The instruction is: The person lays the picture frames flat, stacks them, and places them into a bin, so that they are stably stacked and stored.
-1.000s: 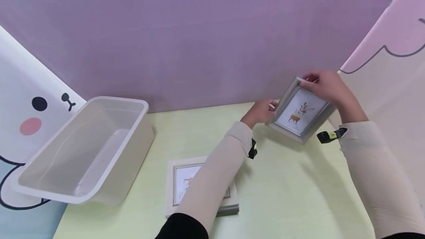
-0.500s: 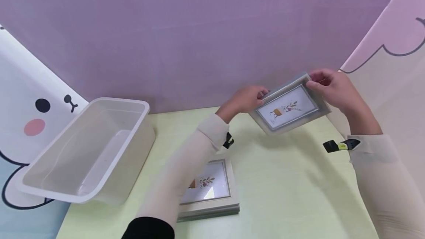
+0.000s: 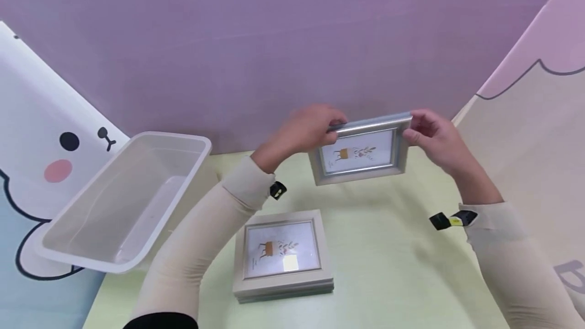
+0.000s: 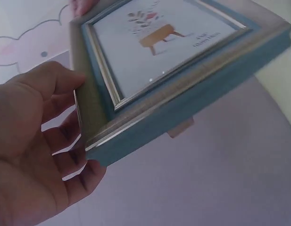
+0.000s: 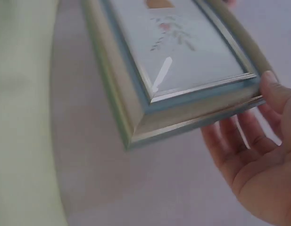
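Between both hands a picture frame (image 3: 358,176) with a silvery-beige border is held up above the table, its print of a brown planter and leaves facing me. My left hand (image 3: 308,128) grips its upper left edge, thumb in front and fingers behind, as the left wrist view of the hand (image 4: 37,136) also shows. The right hand (image 3: 434,138) pinches the upper right corner, thumb on the border; in the right wrist view the fingers (image 5: 244,141) reach behind it. Below, a stack of similar picture frames (image 3: 283,283) lies flat on the table.
At the left stands a deep white plastic bin (image 3: 123,265), open at the top. The pale green table (image 3: 375,278) meets a purple backdrop (image 3: 256,55) behind. Printed cartoon panels (image 3: 525,156) border the right side and the left.
The held picture frame has turned from a steep slant to nearly level and moved left, toward the stack. My left hand has shifted left and up along with it, uncovering the stack.
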Available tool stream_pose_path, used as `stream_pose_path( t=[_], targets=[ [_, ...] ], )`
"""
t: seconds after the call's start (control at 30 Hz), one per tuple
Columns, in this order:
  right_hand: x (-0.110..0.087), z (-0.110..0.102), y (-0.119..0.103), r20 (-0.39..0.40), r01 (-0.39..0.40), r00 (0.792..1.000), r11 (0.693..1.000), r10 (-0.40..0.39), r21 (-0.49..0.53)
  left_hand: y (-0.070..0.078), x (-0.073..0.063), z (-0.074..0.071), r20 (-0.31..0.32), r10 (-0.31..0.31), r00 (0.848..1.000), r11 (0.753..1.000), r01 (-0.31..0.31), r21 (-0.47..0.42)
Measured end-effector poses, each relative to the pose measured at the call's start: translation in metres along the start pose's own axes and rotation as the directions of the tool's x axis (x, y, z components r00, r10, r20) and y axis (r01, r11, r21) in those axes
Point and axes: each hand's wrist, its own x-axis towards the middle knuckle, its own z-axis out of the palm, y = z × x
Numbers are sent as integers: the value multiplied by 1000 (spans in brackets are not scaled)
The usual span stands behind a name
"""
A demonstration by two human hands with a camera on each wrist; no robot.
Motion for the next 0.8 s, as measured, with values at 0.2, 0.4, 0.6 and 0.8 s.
stream_pose_path(
  t=[0.2,0.4,0.6,0.8],
  targets=[
    [-8,36,12,40,77,995,957,-92,280,-12,-29,-13,51,-8,999,1000,7,23],
    [-20,73,16,59,82,993,948,-105,308,-26,-58,-12,64,12,998,1000,-11,-20],
    [-26,90,18,69,80,992,954,-104,289,-32,-74,-7,70,-2,998,999,6,-52],
    [-27,93,18,51,89,993,965,-105,247,-33,-79,-2,78,-8,997,998,13,-65]
  ],
)
